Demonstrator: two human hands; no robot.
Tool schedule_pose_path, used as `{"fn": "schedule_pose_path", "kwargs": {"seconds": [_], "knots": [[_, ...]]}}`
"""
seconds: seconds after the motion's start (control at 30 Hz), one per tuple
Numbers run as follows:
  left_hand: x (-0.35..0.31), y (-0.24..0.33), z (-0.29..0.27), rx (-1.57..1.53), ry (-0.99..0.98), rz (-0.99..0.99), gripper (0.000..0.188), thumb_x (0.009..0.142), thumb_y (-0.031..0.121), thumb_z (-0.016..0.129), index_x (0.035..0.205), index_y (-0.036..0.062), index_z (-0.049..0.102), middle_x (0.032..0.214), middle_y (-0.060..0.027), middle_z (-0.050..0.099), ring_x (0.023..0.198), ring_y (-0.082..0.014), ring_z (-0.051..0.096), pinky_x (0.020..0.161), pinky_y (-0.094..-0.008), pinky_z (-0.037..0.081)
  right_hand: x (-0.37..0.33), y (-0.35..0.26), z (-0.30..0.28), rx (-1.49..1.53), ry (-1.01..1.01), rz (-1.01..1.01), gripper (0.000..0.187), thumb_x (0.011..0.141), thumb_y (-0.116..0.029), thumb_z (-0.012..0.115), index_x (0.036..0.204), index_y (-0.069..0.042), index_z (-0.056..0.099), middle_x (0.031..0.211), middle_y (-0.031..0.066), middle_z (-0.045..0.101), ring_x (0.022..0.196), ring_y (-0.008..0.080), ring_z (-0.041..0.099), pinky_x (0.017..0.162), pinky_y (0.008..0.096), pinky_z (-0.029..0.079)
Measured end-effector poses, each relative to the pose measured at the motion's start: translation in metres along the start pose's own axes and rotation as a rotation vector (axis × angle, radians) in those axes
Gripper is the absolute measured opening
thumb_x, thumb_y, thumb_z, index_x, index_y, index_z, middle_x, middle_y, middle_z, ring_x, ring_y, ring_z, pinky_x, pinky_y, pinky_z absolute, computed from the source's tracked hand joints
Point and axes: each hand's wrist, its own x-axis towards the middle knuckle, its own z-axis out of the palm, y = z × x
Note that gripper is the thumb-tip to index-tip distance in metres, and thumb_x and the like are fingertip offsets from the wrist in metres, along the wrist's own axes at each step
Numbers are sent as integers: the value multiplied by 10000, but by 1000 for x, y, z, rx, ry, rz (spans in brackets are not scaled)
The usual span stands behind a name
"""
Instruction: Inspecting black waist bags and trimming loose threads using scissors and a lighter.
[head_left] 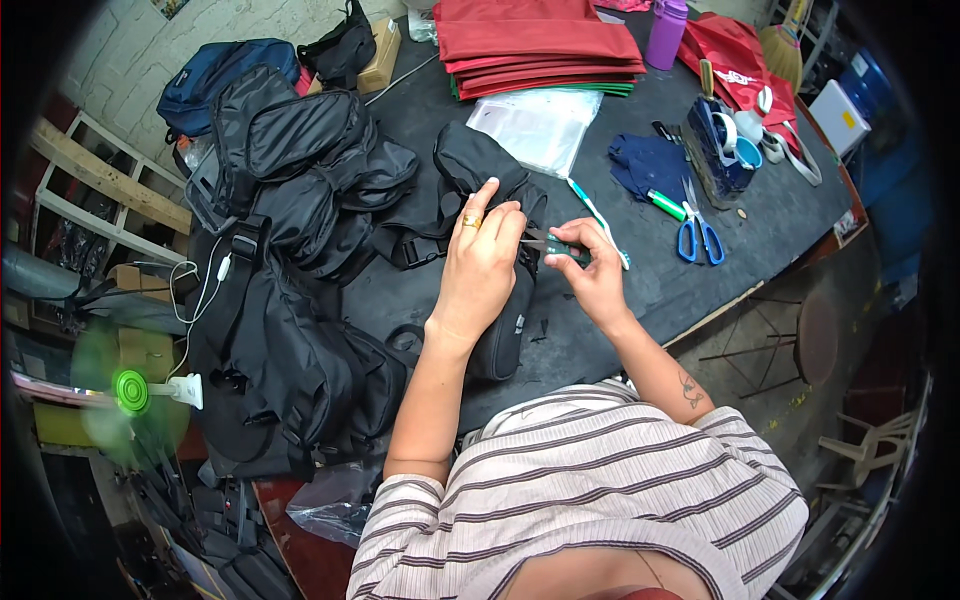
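Note:
A black bag [478, 160] with straps and a buckle lies in front of me on the dark table. My left hand [480, 250], a ring on one finger, rests on it and grips its fabric; the index finger points away and the other fingers bend toward the right. The left thumb is hidden. In my right hand [592, 262] is a small pair of thread snips [553, 246] with green handles, held between thumb and fingers. Their metal blades point left, close beside the left fingers, at the bag.
Several black bags [290, 130] are heaped at the left. Folded red fabric bags [540, 40] and clear plastic sleeves [540, 125] lie at the back. To the right are blue-handled scissors [700, 240], a toothbrush [600, 215] and a tool holder [715, 150]. A green fan [130, 392] spins at left.

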Motion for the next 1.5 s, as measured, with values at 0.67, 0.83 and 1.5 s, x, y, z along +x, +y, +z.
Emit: {"fn": "schedule_pose_path", "kwargs": {"seconds": [0.67,0.83,1.5], "knots": [[5,-3,18,-446,372,-390,73,762,-53,547,787,16,553,897,-98,514,874,-255,479,775,-319,404,55,-28,-14,163,60,-54,333,774,-152,672,1029,-10,514,911,27,539,868,95,497,777,233,407],[3,-9,26,-1232,440,-562,57,884,14,499,832,7,522,1055,-91,571,957,-119,506,880,-237,374,61,-21,-3,-329,-77,-176,545,656,-230,747,1081,-15,483,1022,145,522,992,294,517,855,362,415],[5,-10,29,-1244,523,-562,67,882,62,538,839,11,543,1164,-172,543,921,-79,477,837,-211,363,53,-62,4,-745,60,-612,230,613,-100,704,820,-51,617,861,61,508,750,230,511,651,338,385]]}}
